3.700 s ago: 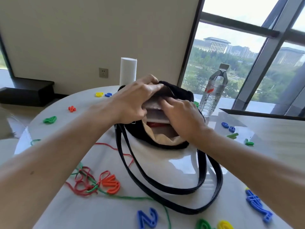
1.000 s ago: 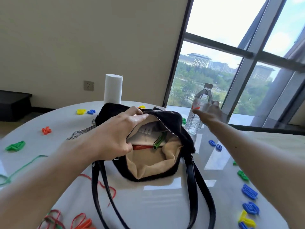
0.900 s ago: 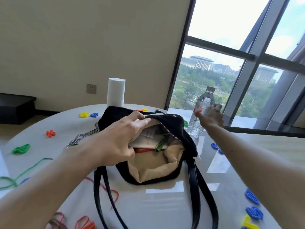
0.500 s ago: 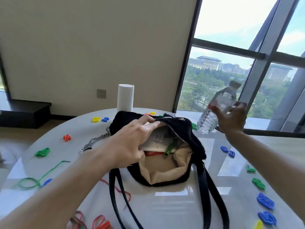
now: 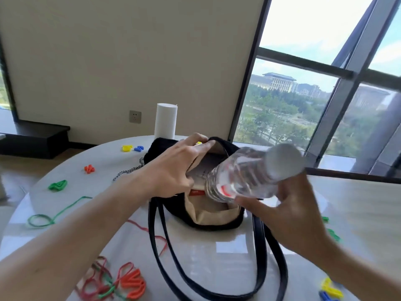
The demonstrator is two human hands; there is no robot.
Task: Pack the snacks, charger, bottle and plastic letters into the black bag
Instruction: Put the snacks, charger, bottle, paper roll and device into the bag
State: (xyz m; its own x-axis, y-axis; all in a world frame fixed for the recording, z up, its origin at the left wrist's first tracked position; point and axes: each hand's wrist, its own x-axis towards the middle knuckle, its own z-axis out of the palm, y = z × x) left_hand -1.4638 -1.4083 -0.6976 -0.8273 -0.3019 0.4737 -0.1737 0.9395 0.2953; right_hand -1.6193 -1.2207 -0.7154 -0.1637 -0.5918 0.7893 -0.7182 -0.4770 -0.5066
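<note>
The black bag (image 5: 158, 148) has beige lining (image 5: 208, 213); the clear bottle (image 5: 245, 174), red label (image 5: 223, 190).

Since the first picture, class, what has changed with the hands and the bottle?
The right hand left the bag, gripped the bottle that stood by the window, lifted it and tipped it neck-first over the bag's mouth. The left hand still holds the bag open; the bag stayed on the table.

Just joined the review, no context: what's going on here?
A person is packing a black bag on a white table. The left hand holds the bag's mouth open; the right hand has a grip on a clear bottle, tilted neck-first at the opening, its body outside. Plastic letters lie scattered on the table.
</note>
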